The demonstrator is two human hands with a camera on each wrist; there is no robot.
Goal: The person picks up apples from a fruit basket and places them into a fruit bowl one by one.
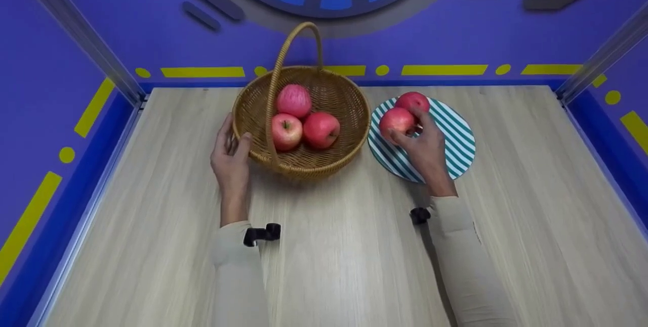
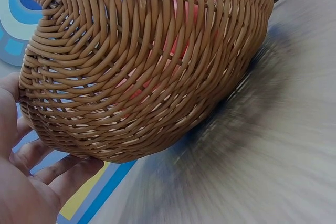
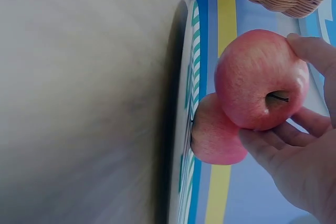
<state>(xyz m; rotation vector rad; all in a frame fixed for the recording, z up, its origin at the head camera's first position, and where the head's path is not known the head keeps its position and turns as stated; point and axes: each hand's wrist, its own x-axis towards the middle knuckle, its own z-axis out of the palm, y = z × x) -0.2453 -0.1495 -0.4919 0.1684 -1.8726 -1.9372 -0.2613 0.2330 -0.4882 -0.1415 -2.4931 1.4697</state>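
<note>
A wicker basket point(image 1: 318, 167) with a tall arched handle point(image 1: 279, 64) has three red apples point(image 1: 294, 100) inside. My left hand point(image 1: 230, 157) holds its left side, the thumb at the rim and the fingers along the outer wall; in the left wrist view the hand point(image 2: 37, 182) reaches under the weave. To the right, my right hand point(image 1: 424, 145) grips a red apple point(image 1: 396, 122) between thumb and fingers. The right wrist view shows this apple point(image 3: 257, 77) raised off the plate, its stem facing the palm. Behind it, another apple point(image 3: 215, 135) rests on the striped plate point(image 1: 458, 137).
Both the basket and the round green-and-white plate are near the back of a pale wooden table point(image 1: 329, 266). Blue-purple panels point(image 1: 435, 43) with yellow marks enclose the back and sides. Small black wrist cameras point(image 1: 263, 234) are strapped over the sleeves.
</note>
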